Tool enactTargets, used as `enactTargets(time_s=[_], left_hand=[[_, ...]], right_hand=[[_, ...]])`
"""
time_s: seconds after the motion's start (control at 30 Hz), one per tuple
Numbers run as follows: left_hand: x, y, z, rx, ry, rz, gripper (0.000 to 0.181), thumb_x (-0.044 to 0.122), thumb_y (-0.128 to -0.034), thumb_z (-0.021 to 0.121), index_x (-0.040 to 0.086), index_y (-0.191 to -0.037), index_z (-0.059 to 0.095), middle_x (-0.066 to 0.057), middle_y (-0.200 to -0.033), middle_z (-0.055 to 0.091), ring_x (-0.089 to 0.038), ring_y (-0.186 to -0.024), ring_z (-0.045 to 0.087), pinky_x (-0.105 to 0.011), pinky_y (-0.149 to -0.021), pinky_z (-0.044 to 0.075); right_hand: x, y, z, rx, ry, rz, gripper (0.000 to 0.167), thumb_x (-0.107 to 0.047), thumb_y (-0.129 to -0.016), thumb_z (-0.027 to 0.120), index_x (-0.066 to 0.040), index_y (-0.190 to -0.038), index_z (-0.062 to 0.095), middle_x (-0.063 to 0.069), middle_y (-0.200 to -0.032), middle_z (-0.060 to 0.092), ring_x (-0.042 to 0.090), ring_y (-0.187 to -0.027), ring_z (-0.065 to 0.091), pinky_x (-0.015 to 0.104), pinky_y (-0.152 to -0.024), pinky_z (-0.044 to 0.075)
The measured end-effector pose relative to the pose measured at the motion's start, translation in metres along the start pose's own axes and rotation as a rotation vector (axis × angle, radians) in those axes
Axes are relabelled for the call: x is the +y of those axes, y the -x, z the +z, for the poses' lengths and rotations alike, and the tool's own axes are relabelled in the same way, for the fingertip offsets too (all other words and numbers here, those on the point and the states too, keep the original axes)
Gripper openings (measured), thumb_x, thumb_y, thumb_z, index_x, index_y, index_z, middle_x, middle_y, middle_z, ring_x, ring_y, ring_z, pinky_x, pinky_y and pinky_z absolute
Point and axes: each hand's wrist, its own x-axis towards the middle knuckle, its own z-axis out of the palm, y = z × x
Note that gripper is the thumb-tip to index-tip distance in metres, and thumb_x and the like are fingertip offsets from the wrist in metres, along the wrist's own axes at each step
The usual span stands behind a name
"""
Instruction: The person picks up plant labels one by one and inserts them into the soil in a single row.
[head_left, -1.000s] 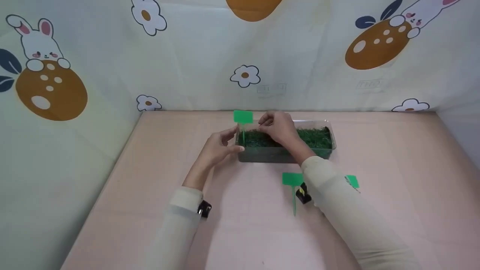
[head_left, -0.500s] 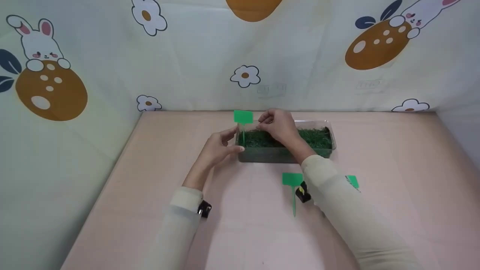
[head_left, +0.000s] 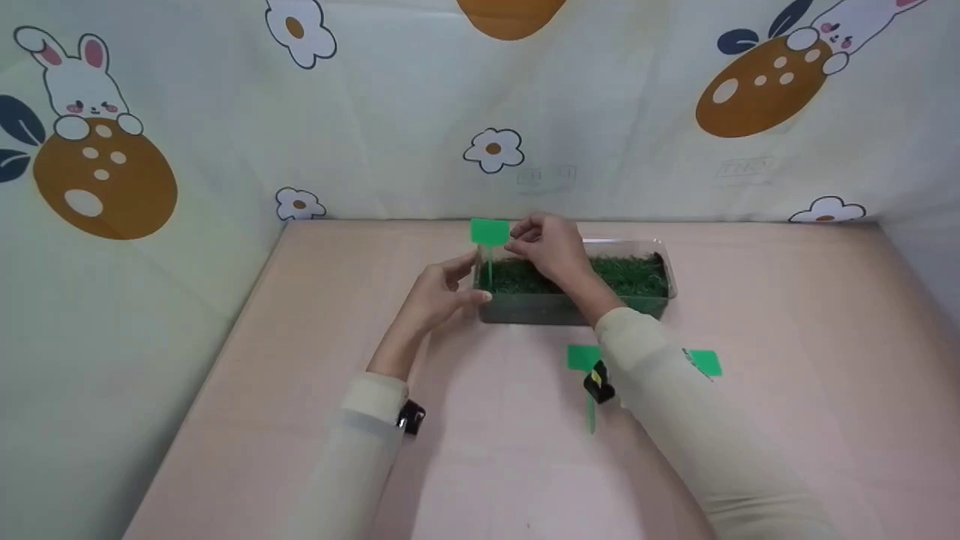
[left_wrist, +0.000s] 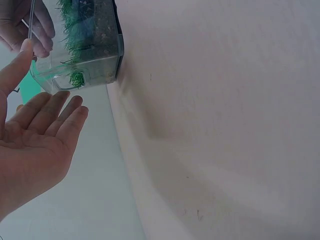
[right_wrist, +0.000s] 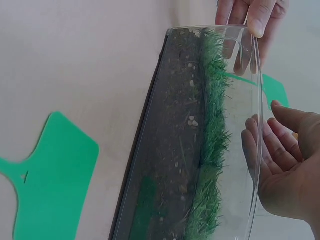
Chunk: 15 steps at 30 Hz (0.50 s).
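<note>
A clear plastic tray (head_left: pixel 525 310) holds dark soil topped with green grass (head_left: pixel 631 276). Upright in the grass at its left end is a green plant label (head_left: pixel 490 232). My left hand (head_left: pixel 441 298) rests at that end, its thumb at the front rim corner and its fairly straight fingers (left_wrist: pixel 54 112) along the end wall. Above the grass, just right of the label, hovers my right hand (head_left: pixel 551 246). Its fingers are loosely bent with nothing between them, as the right wrist view shows, and a small gap appears between fingertips and label.
Two more green plant labels lie on the pink table in front of the tray: a middle label (head_left: pixel 583 358), its stem partly behind the right wrist camera, and a right label (head_left: pixel 706 363) partly covered by the right sleeve. A patterned cloth wall (head_left: pixel 405 112) stands close behind the tray.
My right hand has moved slightly left and up, closer to the standing label, and its sleeve has shifted left. The left hand stays at the tray's end.
</note>
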Motion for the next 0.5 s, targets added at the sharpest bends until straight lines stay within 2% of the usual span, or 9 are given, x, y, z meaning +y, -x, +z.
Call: enactTargets(time_s=[0.17,0.33,0.5], left_hand=[[0.0007,0.0001,-0.0003,-0.003,0.002,-0.005,0.069,0.016,-0.0897,0.075,0.018,-0.151,0.043,-0.005,-0.157,0.044,-0.023,-0.147,0.04,-0.035,-0.12,0.038],[0.0007,-0.0004,-0.0005,-0.005,0.004,-0.006,0.069,0.017,-0.0897,0.075,0.018,-0.151,0.044,-0.005,-0.157,0.044,-0.023,-0.147,0.04,-0.035,-0.12,0.038],[0.0011,-0.0005,-0.0018,-0.01,0.004,0.005,0.07,0.016,-0.0894,0.075,0.016,-0.151,0.043,-0.007,-0.157,0.044,-0.024,-0.147,0.04,-0.036,-0.12,0.038]], right_hand=[[-0.0041,-0.0013,0.0032,0.024,-0.01,0.0,0.019,-0.018,-0.094,0.07,-0.007,-0.108,0.07,0.01,-0.107,0.074,0.021,-0.1,0.071,0.036,-0.087,0.061],[-0.006,-0.0016,0.0067,0.044,-0.03,-0.015,0.016,-0.015,-0.094,0.069,-0.005,-0.106,0.07,0.011,-0.103,0.075,0.021,-0.095,0.073,0.035,-0.083,0.061],[-0.0063,-0.0025,0.0085,0.04,-0.031,0.003,0.013,-0.016,-0.095,0.068,-0.006,-0.103,0.072,0.01,-0.101,0.076,0.02,-0.094,0.073,0.035,-0.083,0.061]])
